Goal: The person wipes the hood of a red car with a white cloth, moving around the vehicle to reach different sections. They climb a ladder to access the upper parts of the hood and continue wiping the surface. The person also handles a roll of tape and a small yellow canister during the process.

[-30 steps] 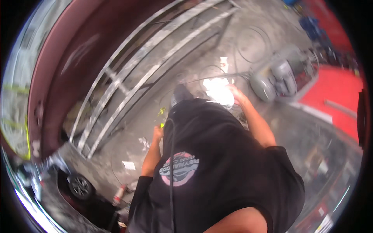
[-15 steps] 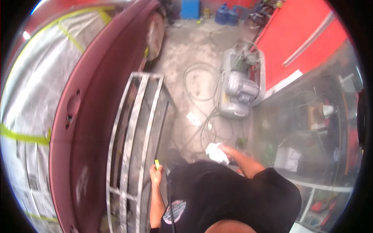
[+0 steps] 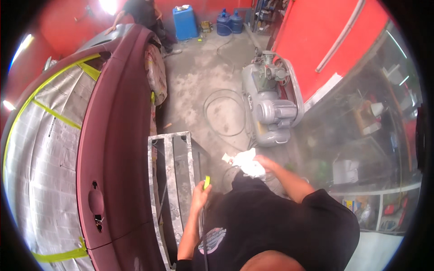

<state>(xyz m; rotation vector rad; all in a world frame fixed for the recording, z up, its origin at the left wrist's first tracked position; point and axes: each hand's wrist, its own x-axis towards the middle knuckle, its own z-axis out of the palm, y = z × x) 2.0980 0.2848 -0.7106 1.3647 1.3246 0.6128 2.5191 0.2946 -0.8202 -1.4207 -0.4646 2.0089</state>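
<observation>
My left hand [image 3: 199, 197] is closed around a small yellow-green strip [image 3: 207, 182], which sticks up past the fingers. That hand is beside the rail of a paint-spotted metal stand [image 3: 168, 156]. My right hand [image 3: 267, 163] grips a crumpled white cloth [image 3: 246, 161] in front of my body; whether it is fabric or paper is hard to tell. A pale bit pokes out at the cloth's left end. Left of the stand is a dull maroon car body [image 3: 120, 135], its windows covered with silvery masking sheet [image 3: 49, 171] and yellow-green tape [image 3: 61, 115].
A grey air compressor [image 3: 273, 110] stands ahead on the right. Its hose [image 3: 205, 106] loops over the floor. Another person [image 3: 142, 13] is at the car's far end. Blue containers [image 3: 185, 22] line the back wall. A glass partition [image 3: 343, 135] rises at my right.
My view has tipped up and forward, bringing another person into sight. My left hand, with the strip, has shifted right and nears the cloth. Both hands keep their hold.
</observation>
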